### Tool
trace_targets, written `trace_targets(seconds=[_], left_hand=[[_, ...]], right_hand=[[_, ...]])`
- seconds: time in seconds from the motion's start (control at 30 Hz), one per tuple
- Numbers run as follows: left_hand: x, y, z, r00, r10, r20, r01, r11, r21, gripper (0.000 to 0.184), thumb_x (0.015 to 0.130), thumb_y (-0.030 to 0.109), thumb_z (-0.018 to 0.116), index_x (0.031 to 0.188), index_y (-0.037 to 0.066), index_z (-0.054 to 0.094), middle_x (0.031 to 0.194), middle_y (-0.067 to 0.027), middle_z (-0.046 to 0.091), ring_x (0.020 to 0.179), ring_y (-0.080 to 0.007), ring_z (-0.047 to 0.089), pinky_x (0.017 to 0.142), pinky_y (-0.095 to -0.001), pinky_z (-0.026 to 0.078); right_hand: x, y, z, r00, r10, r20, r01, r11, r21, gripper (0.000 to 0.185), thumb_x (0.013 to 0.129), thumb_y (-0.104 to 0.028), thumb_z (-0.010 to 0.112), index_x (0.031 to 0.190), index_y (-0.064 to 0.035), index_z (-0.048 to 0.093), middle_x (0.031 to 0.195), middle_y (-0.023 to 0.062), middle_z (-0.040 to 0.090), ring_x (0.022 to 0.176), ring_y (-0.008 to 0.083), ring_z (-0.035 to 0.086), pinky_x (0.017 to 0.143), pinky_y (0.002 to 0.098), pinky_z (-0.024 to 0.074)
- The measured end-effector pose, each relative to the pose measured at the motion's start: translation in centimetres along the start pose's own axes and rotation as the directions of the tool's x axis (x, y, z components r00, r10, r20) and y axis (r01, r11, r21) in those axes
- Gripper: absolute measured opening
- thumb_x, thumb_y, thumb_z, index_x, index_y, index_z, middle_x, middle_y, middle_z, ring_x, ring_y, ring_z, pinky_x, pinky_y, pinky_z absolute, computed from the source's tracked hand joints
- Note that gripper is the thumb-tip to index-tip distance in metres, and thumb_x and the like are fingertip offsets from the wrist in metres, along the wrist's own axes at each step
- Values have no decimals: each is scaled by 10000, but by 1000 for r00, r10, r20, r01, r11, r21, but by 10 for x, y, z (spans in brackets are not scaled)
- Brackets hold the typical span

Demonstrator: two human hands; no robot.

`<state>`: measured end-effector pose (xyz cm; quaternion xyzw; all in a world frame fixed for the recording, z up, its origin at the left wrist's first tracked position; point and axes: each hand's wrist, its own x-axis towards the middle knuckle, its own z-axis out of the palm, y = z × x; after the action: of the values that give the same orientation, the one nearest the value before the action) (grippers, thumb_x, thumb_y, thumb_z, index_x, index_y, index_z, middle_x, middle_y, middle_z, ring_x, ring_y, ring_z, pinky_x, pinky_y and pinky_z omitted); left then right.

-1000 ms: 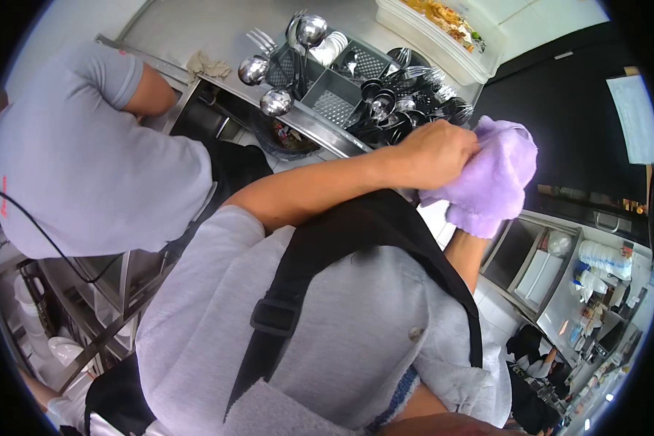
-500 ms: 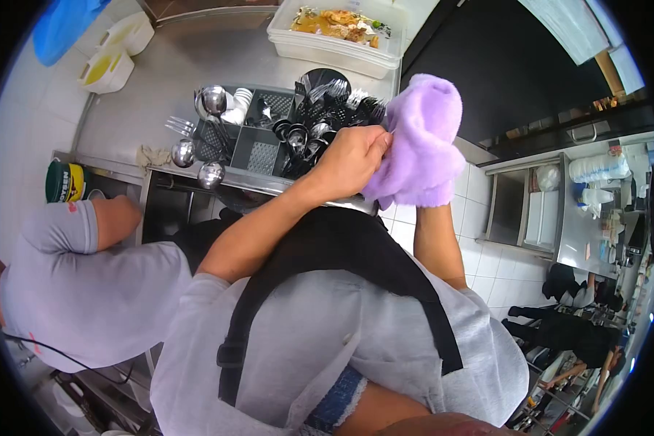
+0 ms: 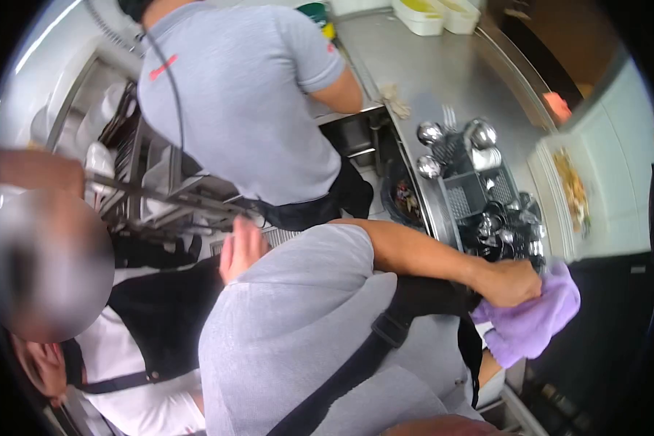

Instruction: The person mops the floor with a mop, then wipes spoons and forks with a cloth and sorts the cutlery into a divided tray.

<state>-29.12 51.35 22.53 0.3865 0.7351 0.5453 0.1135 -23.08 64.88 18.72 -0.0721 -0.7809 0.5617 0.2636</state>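
A fluffy purple cloth [image 3: 534, 320] hangs at my front right, beside the cutlery tray. My left hand [image 3: 512, 282] is closed at the cloth's upper edge; its fingertips and whatever they grip are hidden. The cloth drapes over my right hand, so only the forearm [image 3: 491, 367] shows below it. Just beyond my left hand stands the grey cutlery tray [image 3: 461, 200], with several spoons, forks and black-handled pieces in its compartments. Large round ladles [image 3: 481, 134] stick out at its far end.
A person in a grey shirt [image 3: 232, 102] stands at the sink. Another person's hand [image 3: 243, 251] is by my shoulder. A clear food container [image 3: 552, 189] sits behind the tray on the steel counter [image 3: 443, 65]. White tubs [image 3: 421, 18] stand further back.
My view has swung left, bringing another person and racks into sight. My left hand stays closed at the purple cloth, and the cloth hangs a little differently.
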Motion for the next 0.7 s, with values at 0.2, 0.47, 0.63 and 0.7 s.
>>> trace_targets(seconds=[0.2, 0.47, 0.63, 0.7], left_hand=[[3, 3, 5, 991, -56, -119, 58, 998, 18, 281, 972, 200, 547, 847, -8, 690, 814, -268, 682, 788, -465, 687, 695, -533, 551], [9, 20, 16, 994, -63, -93, 75, 989, 131, 253, 1016, 184, 547, 881, 5, 664, 827, -256, 671, 832, -457, 669, 730, -517, 522], [18, 40, 48, 996, -53, -75, 67, 979, 195, 256, 1029, 188, 538, 894, 2, 652, 816, -256, 664, 809, -466, 657, 715, -521, 513], [25, 46, 64, 997, -43, -71, 57, 976, 208, 257, 1034, 190, 534, 899, 1, 647, 811, -256, 661, 799, -469, 653, 709, -522, 510]], right_hand=[[1, 4, 10, 997, -12, 78, 11, 1000, 12, 194, 970, -106, 573, 1141, -32, 628, 1048, 143, 648, 948, 317, 626, 814, 380, 507], [0, 10, -13, 1000, 7, 30, -10, 992, 123, 194, 966, -101, 571, 1138, -34, 630, 1040, 144, 648, 939, 321, 625, 806, 382, 506], [3, 15, -49, 1000, -3, 21, 0, 986, 167, 193, 964, -98, 569, 1136, -35, 631, 1035, 145, 648, 933, 325, 625, 801, 383, 505], [1, 18, -66, 1000, 2, 18, -6, 983, 185, 193, 963, -97, 568, 1136, -36, 631, 1033, 145, 648, 931, 326, 625, 799, 384, 505]])
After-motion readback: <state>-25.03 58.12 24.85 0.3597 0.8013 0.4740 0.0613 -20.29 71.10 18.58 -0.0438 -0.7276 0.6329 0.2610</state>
